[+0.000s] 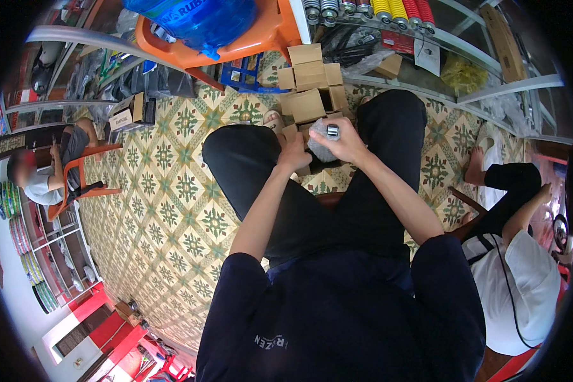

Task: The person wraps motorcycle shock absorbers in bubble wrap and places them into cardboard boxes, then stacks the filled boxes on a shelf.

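right hand (342, 148): raised between the knees, fingers curled around a small metal ring-shaped part (332, 132) that is pinched at the fingertips; a crumpled grey plastic wrap (321, 150) is gathered under the same palm.
left hand (294, 155): closed into a loose fist just beside the right hand, at its left; whether anything is gripped inside cannot be told, since the fingers are turned away from the camera.
hands together or apart: nearly touching, with the wrap lying between them.
where the metal part lies: at the top of the right hand, on the side away from the body, with the left hand lower and to its left; the right hand is the nearer one, being already clamped on it.
long axis: the part is short and round, so no clear long axis can be read; its bright rim is turned up toward the camera.
small cardboard boxes (312, 86): stacked on the floor just beyond the hands, between the feet, some with flaps open.
patterned tile floor (172, 210): green and cream, spread to the left.
orange plastic chair (235, 44): seen beyond the boxes, with a blue water bottle (200, 19) resting on it.
other people: one seated far left on an orange chair, another in a white shirt (522, 286) close at the right.
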`<action>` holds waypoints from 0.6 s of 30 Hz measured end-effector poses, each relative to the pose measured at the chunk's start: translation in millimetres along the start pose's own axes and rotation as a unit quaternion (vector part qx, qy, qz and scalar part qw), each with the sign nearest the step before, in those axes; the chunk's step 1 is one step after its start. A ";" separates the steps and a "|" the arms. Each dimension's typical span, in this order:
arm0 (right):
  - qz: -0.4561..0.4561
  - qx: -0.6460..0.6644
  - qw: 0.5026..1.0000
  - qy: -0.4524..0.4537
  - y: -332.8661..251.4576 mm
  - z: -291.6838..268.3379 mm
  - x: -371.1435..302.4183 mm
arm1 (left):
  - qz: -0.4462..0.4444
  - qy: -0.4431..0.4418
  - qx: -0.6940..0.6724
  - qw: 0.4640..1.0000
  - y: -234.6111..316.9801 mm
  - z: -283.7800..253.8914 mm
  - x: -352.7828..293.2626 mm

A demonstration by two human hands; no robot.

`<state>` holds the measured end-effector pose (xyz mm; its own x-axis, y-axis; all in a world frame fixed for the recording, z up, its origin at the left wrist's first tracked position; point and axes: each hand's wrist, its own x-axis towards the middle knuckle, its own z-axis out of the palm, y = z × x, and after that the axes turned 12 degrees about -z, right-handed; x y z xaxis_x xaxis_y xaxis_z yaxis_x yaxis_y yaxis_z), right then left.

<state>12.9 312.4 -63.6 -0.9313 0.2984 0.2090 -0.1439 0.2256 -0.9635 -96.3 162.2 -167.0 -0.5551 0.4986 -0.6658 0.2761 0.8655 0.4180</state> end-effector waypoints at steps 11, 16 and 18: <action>0.014 -0.315 0.936 -0.157 21.4 16.7 -17.9 | 0.020 0.033 0.056 0.998 18.5 -10.5 -16.4; 0.059 -0.348 0.917 -0.187 44.9 19.2 -24.2 | 0.037 -0.023 0.068 0.997 26.1 -17.7 -20.1; 0.071 -0.405 0.875 -0.256 53.0 20.7 -19.6 | 0.029 -0.037 0.043 0.998 18.5 -13.3 -12.7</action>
<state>16.6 299.2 -122.2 -0.9782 -0.0319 -0.2050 0.0757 0.8649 -0.4962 -94.6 171.2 -142.6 -0.4776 0.5470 -0.6875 0.3739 0.8347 0.4044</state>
